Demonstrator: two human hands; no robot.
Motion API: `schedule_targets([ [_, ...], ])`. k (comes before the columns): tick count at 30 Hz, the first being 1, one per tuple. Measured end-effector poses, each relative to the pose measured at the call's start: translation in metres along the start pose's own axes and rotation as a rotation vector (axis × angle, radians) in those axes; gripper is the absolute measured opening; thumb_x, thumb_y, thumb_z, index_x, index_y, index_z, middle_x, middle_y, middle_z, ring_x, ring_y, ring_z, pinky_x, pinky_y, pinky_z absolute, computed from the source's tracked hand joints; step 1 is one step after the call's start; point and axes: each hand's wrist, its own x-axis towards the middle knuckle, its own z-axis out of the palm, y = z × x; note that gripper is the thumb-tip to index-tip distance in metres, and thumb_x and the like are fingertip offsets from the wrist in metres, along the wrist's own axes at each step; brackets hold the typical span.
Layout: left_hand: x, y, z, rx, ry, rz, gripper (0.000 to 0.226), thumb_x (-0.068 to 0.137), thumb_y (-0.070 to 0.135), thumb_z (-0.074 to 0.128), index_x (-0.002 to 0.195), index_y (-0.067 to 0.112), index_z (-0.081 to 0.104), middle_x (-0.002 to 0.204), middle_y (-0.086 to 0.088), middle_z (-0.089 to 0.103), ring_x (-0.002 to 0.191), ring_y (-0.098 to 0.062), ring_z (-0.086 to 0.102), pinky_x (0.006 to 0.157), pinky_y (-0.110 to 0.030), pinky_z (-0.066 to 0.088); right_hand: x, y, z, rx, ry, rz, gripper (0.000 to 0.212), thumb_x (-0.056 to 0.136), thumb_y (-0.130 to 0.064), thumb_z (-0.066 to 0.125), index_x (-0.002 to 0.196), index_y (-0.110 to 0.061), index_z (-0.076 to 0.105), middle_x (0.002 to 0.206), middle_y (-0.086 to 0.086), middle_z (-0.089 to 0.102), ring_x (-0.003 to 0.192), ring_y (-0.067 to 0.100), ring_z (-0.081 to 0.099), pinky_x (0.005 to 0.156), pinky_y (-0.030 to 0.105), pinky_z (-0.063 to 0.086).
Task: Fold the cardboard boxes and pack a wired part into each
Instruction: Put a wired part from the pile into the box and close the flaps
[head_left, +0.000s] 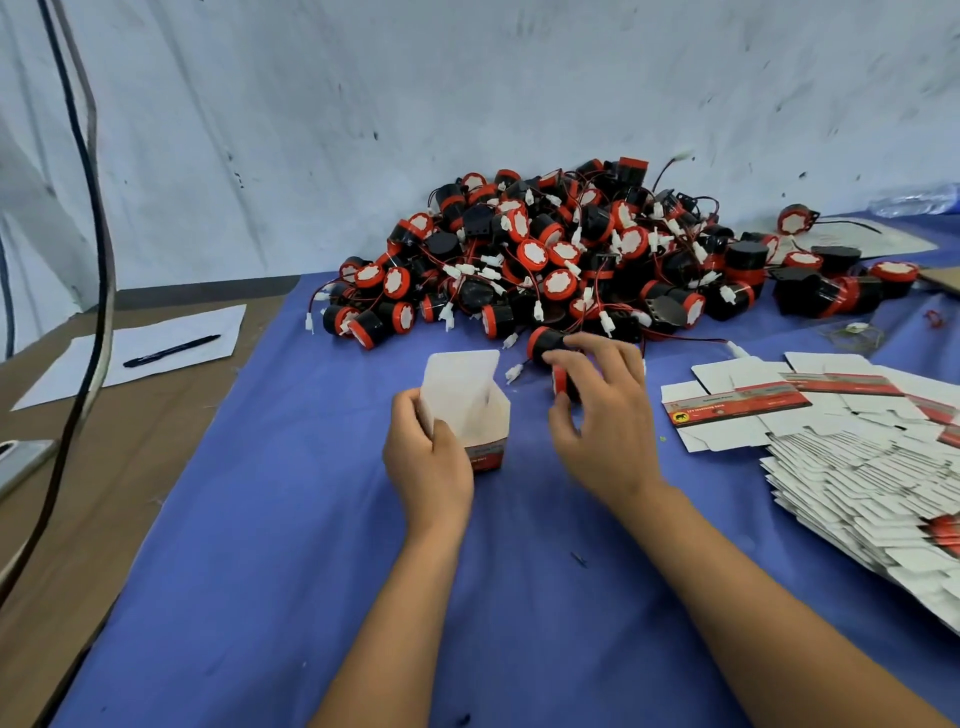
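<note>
My left hand (428, 462) grips a small white cardboard box (467, 410) with a red band, standing upright on the blue cloth with its top flap raised. Just to its right, my right hand (602, 410) curls its fingers over a black wired part with a red rim (561, 382), at the near edge of a big heap of the same black and red parts (545, 260). Another part (545, 343) lies right behind the fingers. A white connector (514, 371) on a wire lies between box and hand.
Flat unfolded box blanks (857, 457) are stacked and fanned out at the right. The blue cloth (291, 545) covers the table. At the left lie a sheet of paper (156, 353) with a pen (171, 351), and dark cables (88, 208) hang down.
</note>
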Motion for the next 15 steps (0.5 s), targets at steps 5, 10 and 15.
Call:
schedule_targets([
  [5, 0.006, -0.005, 0.0, 0.016, 0.006, -0.055, 0.009, 0.096, 0.004, 0.045, 0.095, 0.007, 0.053, 0.076, 0.008, 0.055, 0.069, -0.007, 0.051, 0.059, -0.023, 0.039, 0.016, 0.014, 0.008, -0.327, -0.638, 0.054, 0.082, 0.084, 0.016, 0.049, 0.153, -0.026, 0.043, 0.169, 0.002, 0.017, 0.151, 0.029, 0.013, 0.103, 0.044, 0.047],
  [10, 0.012, -0.007, -0.005, -0.009, 0.069, -0.076, 0.006, 0.095, 0.005, 0.047, 0.093, 0.003, 0.052, 0.078, 0.004, 0.051, 0.068, -0.013, 0.046, 0.059, -0.03, 0.038, 0.015, 0.0, -0.001, -0.369, -0.46, 0.365, 0.044, 0.093, -0.023, 0.072, 0.132, -0.018, 0.054, 0.123, 0.013, 0.05, 0.101, 0.035, 0.056, 0.073, 0.035, 0.04],
  [15, 0.008, -0.003, -0.007, -0.094, -0.017, -0.082, 0.017, 0.087, 0.022, 0.049, 0.093, 0.007, 0.052, 0.081, 0.0, 0.056, 0.072, -0.016, 0.049, 0.062, -0.036, 0.042, 0.003, -0.009, -0.014, -0.425, -0.602, 0.344, 0.056, 0.091, -0.063, 0.062, 0.121, -0.018, 0.05, 0.108, 0.006, 0.061, 0.1, 0.033, 0.063, 0.069, 0.037, 0.044],
])
